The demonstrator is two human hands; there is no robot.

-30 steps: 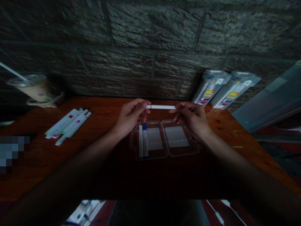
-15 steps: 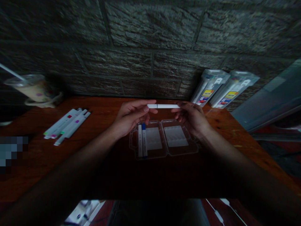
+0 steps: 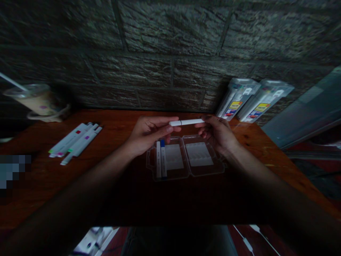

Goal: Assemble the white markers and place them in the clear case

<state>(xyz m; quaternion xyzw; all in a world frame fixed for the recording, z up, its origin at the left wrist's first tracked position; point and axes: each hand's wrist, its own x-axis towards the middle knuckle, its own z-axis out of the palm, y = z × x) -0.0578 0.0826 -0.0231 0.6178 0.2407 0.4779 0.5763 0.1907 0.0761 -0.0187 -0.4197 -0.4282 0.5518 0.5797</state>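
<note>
Pinching with fingers (image 3: 167, 130) of the left hand (image 3: 149, 134) on one end of a white marker pen (image 3: 188, 122), and with fingertips (image 3: 205, 119) of the right hand (image 3: 217, 134) on the other end. Closed snug round the barrel on both sides, nothing else held. Holding it up in the air over the far edge of an open clear plastic case (image 3: 221, 168), not touching it. Lying left-to-right across the head view along its long axis, tilted a touch, higher at the right end. Equally close to both hands tbh, clamped at each tip. Thin dark ring near the left end, maybe a cap seam. Down in the case's left half: two markers (image 3: 161, 158) side by side, pointing away from the body, so crosswise to the held one. Off left on the wooden table (image 3: 119, 122), well apart: a loose bunch of markers (image 3: 76, 142), plus a drink cup (image 3: 37, 101) with a straw. Two sealed marker packs (image 3: 236, 101) leaning on the stone wall (image 3: 170, 46) at far right.
</note>
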